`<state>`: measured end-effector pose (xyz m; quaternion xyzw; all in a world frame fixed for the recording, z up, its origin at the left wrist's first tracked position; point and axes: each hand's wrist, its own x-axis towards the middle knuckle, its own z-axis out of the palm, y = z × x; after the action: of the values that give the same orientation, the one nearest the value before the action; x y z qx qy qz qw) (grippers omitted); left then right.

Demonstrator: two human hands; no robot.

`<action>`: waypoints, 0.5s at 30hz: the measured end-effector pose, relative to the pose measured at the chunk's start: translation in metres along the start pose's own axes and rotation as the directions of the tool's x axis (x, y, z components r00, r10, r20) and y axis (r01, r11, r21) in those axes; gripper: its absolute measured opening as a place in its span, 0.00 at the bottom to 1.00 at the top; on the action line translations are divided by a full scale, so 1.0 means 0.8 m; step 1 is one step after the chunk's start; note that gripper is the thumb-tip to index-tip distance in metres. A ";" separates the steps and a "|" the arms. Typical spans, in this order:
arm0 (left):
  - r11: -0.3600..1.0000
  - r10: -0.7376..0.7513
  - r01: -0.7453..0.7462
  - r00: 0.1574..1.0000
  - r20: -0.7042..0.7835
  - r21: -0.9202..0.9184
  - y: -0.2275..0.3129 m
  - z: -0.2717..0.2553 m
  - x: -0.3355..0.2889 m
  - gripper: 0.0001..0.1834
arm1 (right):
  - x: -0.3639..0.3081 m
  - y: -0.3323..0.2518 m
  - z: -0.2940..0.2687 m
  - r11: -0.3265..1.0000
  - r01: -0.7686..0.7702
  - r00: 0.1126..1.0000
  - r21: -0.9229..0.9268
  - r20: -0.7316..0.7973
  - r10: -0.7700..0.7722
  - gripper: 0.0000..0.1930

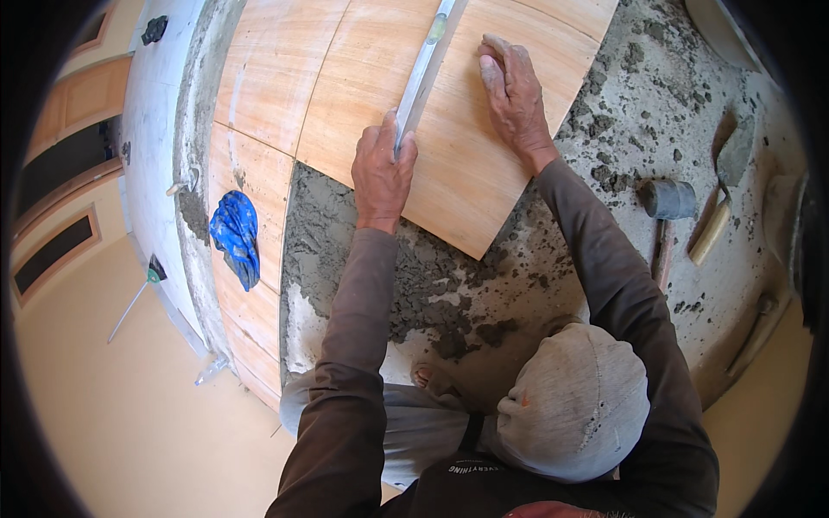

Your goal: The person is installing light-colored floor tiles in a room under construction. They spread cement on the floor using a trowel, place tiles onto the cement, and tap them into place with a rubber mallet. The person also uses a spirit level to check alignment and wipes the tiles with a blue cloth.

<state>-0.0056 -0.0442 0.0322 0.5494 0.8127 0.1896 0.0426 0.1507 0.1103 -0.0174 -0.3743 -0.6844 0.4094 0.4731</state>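
Observation:
My left hand (pixel 382 168) is closed around the near end of a silver spirit level (pixel 426 73), which lies slanted across a wood-look tile (pixel 471 168). My right hand (pixel 516 99) rests on the same tile, right of the level, its fingers slightly curled and holding nothing. This tile's near corner juts over wet grey mortar (pixel 324 229), which spreads below my left wrist. Other wood-look tiles (pixel 268 73) adjoin it on the left and far sides.
A blue cloth (pixel 235 237) lies on the left tiles. On the right are a rubber mallet (pixel 669 198), a trowel (pixel 715 226) and scattered mortar crumbs. A bucket-like container (pixel 724 33) stands at the far right. A green-handled screwdriver (pixel 152 275) is at far left.

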 end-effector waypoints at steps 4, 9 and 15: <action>1.000 0.007 -0.007 1.000 -0.003 0.016 0.002 0.000 0.002 0.23 | 0.005 0.001 -0.002 0.999 0.027 1.000 0.019 -0.010 -0.027 0.17; 0.998 0.003 -0.002 1.000 0.003 -0.061 0.002 -0.003 0.000 0.23 | 0.000 -0.004 0.000 0.977 0.113 0.993 -0.178 0.047 -0.106 0.16; 0.989 -0.116 0.105 0.987 -0.115 -0.101 -0.064 -0.046 0.013 0.22 | -0.002 -0.008 0.005 0.912 0.236 0.967 -0.334 0.172 -0.187 0.17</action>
<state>-0.0647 -0.0614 0.0498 0.4882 0.8331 0.2581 0.0298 0.1469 0.1055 -0.0133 -0.3475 -0.8137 0.2511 0.3924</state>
